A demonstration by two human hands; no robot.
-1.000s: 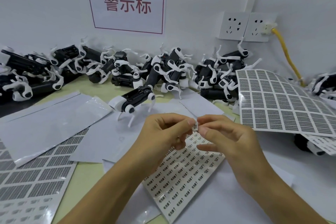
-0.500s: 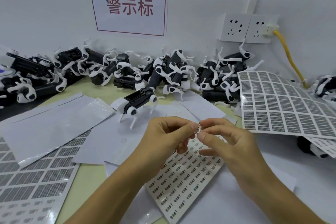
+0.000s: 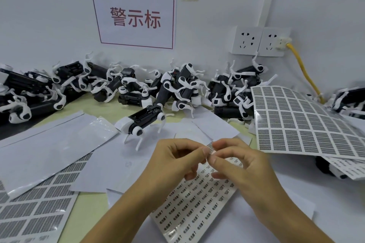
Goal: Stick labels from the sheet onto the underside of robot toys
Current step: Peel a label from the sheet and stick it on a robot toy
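Risen slightly, both hands (image 3: 209,156) pinch label (image 3: 210,146).

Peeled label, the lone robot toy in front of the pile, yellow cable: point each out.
peeled label (image 3: 210,146), head view, on its printed face between both hands' fingertips.
lone robot toy (image 3: 142,117), head view, on its black body's upturned side.
yellow cable (image 3: 304,70), head view, mid-run below the wall plug.

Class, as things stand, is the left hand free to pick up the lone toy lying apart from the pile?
Probably not yet: the left hand and right hand both pinch a label. Nothing blocks the toy.
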